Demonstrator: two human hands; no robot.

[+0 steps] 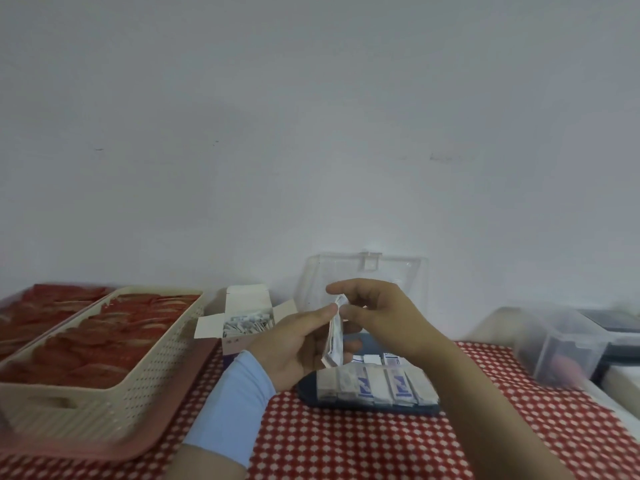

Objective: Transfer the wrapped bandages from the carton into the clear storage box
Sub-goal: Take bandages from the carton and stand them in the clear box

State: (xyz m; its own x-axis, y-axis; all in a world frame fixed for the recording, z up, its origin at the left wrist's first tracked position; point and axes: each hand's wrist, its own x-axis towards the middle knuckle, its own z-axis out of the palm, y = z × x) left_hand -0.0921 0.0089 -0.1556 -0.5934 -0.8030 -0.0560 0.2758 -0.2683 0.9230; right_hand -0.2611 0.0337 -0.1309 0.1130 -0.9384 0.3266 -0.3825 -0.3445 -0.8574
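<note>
L hand (298, 344) grips a small upright stack of white paper-wrapped bandages (335, 337); R hand (377, 317) pinches the stack's top w/ thumb and forefinger. Below: clear plastic storage box (398, 271), lid raised, row of bandages (377, 379) inside. Open white cardboard carton (242, 317), part-filled, just left of L hand.
</note>
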